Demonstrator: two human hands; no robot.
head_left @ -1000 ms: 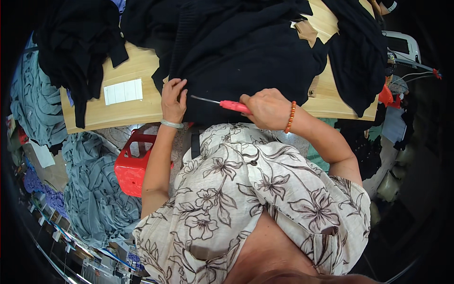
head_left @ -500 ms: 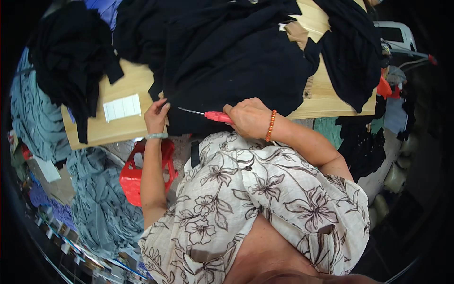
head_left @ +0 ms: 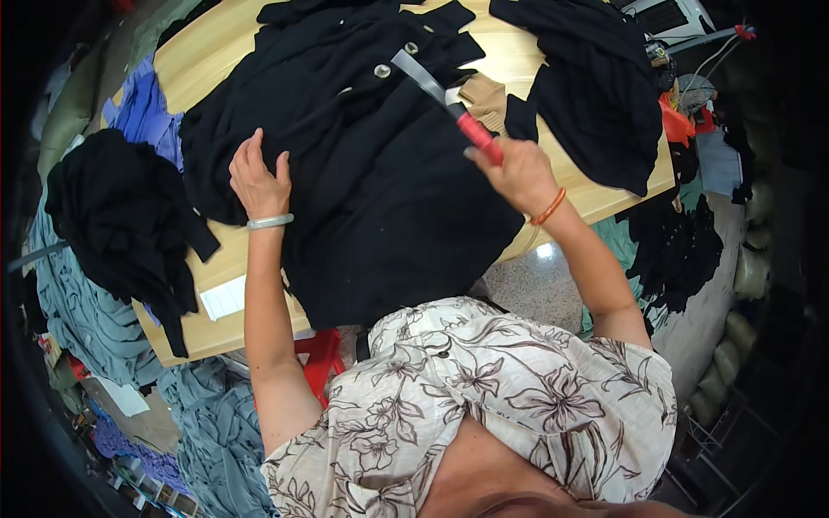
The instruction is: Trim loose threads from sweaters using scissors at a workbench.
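A dark garment (head_left: 406,216) lies spread over the table, with round buttons (head_left: 382,71) on its upper part. My left hand (head_left: 261,180) reaches over its left side with fingers apart and nothing in them; I cannot tell whether they touch the cloth. My right hand (head_left: 524,175) is closed round the red handle of a curved-bladed knife (head_left: 477,136). The blade points up and left over the garment, its tip near the buttons. Just beyond the handle lies a tan ribbed piece of fabric (head_left: 485,97).
Light wood shows along the table's edge (head_left: 220,345). A bunched black garment (head_left: 121,216), a white paper slip (head_left: 224,298) and purple cloth (head_left: 147,112) lie leftward. Another dark garment (head_left: 596,104) covers the right side. Below are grey-green cloth (head_left: 211,423) and a red stool (head_left: 321,358).
Both hands have moved farther over the table, away from my body. The knife has swung from pointing left to pointing up and left. The garment's lower edge now hangs nearer to me.
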